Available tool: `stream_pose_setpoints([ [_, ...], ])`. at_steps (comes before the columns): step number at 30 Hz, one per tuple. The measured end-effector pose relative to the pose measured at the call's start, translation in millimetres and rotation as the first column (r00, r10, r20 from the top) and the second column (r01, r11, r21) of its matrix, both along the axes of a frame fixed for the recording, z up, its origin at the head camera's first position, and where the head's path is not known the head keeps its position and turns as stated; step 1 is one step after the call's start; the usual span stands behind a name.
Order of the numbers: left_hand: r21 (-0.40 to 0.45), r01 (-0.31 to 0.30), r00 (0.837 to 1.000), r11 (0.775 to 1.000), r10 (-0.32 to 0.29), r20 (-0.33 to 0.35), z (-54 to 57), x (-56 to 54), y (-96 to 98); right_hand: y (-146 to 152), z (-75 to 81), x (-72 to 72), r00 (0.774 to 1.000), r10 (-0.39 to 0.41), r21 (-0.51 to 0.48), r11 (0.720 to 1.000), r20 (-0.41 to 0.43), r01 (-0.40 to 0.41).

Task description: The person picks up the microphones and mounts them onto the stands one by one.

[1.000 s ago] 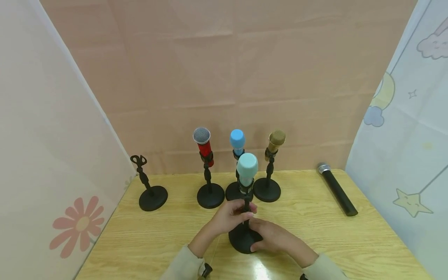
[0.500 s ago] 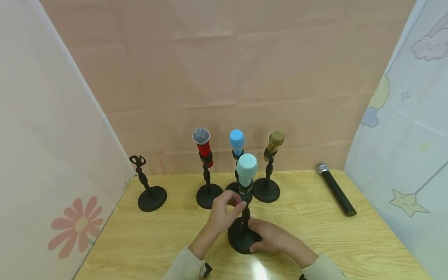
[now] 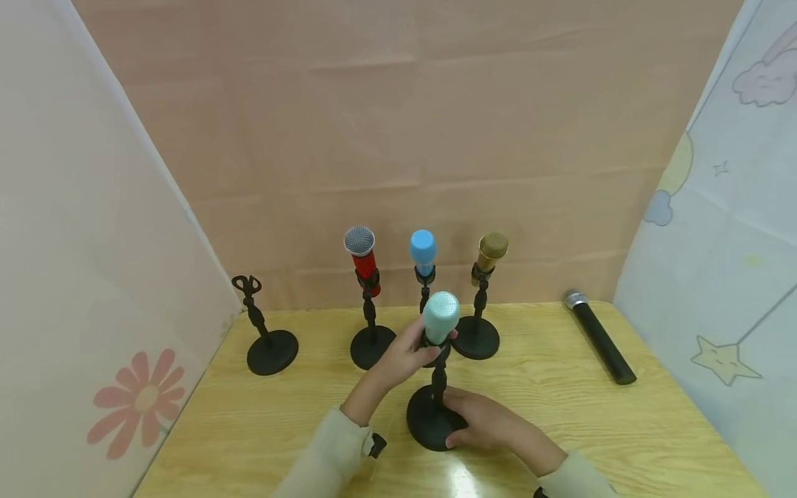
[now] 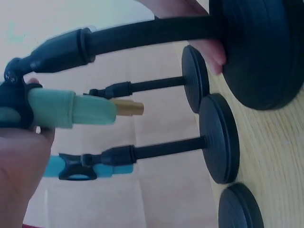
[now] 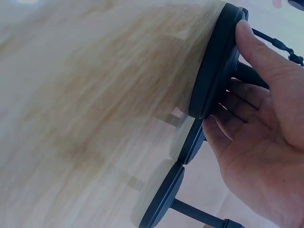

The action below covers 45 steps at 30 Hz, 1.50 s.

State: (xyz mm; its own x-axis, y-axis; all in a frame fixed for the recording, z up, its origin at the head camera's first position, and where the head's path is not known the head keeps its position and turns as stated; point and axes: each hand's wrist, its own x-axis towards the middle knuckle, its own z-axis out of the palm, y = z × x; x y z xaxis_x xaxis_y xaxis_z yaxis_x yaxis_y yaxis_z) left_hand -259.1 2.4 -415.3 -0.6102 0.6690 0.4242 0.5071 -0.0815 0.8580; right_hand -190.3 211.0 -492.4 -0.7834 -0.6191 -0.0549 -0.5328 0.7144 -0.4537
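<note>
A mint-green microphone [image 3: 441, 315] sits in the clip of a black desktop stand, its head leaning toward me. My left hand [image 3: 398, 356] grips it around the clip, thumb in front and fingers partly hidden behind. In the left wrist view the mint handle [image 4: 92, 109] passes through the clip beside the stand's pole [image 4: 147, 31]. My right hand [image 3: 486, 420] holds the rim of that stand's round base [image 3: 426, 425]. The right wrist view has its thumb on one face of the base [image 5: 213, 61], fingers at the lower edge.
Behind stand a red microphone [image 3: 364, 264], a blue one [image 3: 423, 250] and a gold one [image 3: 490, 252], each on a black stand. A stand without a microphone [image 3: 272, 351] is at the left. A black microphone [image 3: 600, 339] lies on the right of the wooden table [image 3: 249, 429].
My left hand has left the pole and risen to the clip, where it now grips the mint microphone. The microphone's head has tipped lower toward me. My right hand stays on the base.
</note>
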Motion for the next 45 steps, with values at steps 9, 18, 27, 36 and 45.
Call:
stream_pose_setpoints([
  [9,-0.008,-0.046,0.999,0.999,0.046,-0.010,-2.8,-2.4,9.5,4,1.2,-1.3,1.000,-0.012,0.017,1.000,0.002,0.012],
  [18,0.134,-0.257,0.956,0.957,0.272,-0.112,-42.5,22.9,-7.1,-4,-2.4,-0.6,1.000,0.013,-0.011,1.000,0.018,-0.013],
  [27,-0.135,-0.366,0.921,0.921,0.337,-0.196,-60.5,44.3,-6.5,0,-2.1,0.0,1.000,-0.015,-0.004,1.000,0.025,0.015],
  [36,-0.093,-0.173,0.985,0.981,0.173,-0.014,-58.2,34.0,-9.1,-2,0.4,-1.9,1.000,0.011,0.007,1.000,0.021,-0.011],
  [45,-0.195,-0.286,0.958,0.938,0.287,-0.026,-54.7,34.1,-5.4,-4,1.2,0.6,1.000,-0.009,0.023,1.000,0.023,0.009],
])
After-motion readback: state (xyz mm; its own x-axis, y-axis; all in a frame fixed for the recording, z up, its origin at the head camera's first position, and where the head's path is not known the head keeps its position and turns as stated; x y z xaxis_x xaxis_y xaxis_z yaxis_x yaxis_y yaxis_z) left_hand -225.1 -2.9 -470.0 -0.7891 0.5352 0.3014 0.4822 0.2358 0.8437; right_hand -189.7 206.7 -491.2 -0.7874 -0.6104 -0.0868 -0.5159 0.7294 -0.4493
